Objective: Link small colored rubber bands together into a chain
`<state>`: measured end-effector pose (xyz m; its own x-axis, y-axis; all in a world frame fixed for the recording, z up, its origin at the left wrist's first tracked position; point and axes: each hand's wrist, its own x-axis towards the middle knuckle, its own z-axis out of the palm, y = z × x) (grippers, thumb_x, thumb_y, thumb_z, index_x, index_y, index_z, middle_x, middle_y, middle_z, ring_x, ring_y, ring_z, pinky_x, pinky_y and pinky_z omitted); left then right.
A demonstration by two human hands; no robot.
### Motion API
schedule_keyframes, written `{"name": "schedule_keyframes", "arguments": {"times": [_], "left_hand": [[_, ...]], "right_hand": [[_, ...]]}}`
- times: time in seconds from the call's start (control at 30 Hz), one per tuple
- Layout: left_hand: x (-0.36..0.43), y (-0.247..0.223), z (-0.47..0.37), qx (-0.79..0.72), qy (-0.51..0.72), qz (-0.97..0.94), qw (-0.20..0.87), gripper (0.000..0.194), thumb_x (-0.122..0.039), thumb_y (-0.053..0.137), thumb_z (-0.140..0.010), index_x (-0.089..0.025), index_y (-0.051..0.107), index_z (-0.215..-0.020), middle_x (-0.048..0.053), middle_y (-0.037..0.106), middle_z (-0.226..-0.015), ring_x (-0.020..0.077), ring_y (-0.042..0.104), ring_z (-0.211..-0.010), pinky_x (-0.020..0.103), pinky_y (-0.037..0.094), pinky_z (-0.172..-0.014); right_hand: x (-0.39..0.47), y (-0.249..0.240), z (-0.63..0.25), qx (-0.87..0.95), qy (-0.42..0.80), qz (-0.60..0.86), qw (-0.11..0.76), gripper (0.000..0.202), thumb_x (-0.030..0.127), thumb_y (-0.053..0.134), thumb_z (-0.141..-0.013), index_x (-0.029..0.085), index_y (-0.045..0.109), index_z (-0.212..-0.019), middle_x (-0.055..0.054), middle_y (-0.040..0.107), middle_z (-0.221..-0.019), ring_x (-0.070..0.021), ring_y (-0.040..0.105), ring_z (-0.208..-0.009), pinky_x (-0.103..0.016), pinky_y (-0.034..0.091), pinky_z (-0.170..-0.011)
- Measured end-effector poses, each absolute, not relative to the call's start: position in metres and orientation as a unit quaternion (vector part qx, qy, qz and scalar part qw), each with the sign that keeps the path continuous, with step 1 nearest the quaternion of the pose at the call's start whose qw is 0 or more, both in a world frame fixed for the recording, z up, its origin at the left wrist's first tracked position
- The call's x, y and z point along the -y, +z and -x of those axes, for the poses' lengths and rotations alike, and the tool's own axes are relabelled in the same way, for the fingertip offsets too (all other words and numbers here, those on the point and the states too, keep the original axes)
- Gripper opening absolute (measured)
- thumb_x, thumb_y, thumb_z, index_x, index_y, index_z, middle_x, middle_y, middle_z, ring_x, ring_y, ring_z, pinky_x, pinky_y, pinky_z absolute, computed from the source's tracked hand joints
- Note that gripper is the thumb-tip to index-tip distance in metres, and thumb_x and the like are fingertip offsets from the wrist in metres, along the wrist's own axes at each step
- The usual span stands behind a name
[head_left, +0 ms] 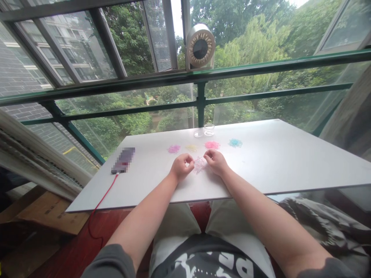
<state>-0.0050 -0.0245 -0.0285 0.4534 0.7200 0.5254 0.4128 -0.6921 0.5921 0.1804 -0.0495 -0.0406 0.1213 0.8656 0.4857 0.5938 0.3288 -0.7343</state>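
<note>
Both hands hover low over the white table, close together at its front half. Between them lies a loose heap of small pale pink, thin translucent pieces (198, 165), their exact kind too small to tell. My left hand (182, 167) is at the heap's left edge, thumb and fingers curled into a pinch. From the right, my right hand (216, 161) reaches to the heap with its fingertips pinched too. Whatever either pinch holds is too small to make out. Beyond them sit similar heaps: purple (174, 148), pale yellow (191, 148), bright pink (212, 145) and teal (235, 143).
A clear round container (209, 129) and a clear flat lid-like disc (198, 134) stand at the table's (290, 162) back edge. On the left lies a phone (124, 160) with a red cable (106, 195) hanging off the front. A green railing (201, 101) runs behind.
</note>
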Motion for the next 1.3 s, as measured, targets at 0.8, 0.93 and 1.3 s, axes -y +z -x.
{"name": "schedule_keyframes", "arguments": {"times": [0.8,0.93,1.3], "left_hand": [[0.025,-0.028,0.004,-0.355,0.382,-0.829,0.201,0.01,-0.023,0.055,-0.072,-0.016,0.059,-0.066,0.001,0.063,-0.067,0.0117,0.055,-0.065,0.024,0.044,-0.064],[0.025,-0.029,0.004,-0.355,0.386,-0.827,0.201,0.009,-0.023,0.056,-0.072,-0.016,0.059,-0.065,0.0,0.063,-0.066,0.011,0.054,-0.063,0.023,0.043,-0.063],[0.024,-0.03,0.004,-0.358,0.392,-0.826,0.191,0.01,-0.024,0.06,-0.07,-0.016,0.06,-0.064,0.001,0.062,-0.064,0.0105,0.053,-0.06,0.022,0.043,-0.061]], "right_hand": [[0.059,-0.04,-0.169,0.721,0.122,0.499,0.465,0.004,0.016,0.053,-0.072,0.018,0.054,-0.069,0.0,0.056,-0.065,-0.0118,0.048,-0.059,-0.025,0.038,-0.058],[0.059,-0.04,-0.169,0.716,0.125,0.503,0.468,0.004,0.017,0.054,-0.072,0.018,0.055,-0.068,0.0,0.056,-0.064,-0.0115,0.048,-0.058,-0.024,0.038,-0.057],[0.06,-0.038,-0.169,0.707,0.134,0.512,0.47,0.005,0.018,0.054,-0.072,0.018,0.055,-0.068,0.0,0.057,-0.063,-0.0114,0.048,-0.057,-0.024,0.038,-0.056]]}}
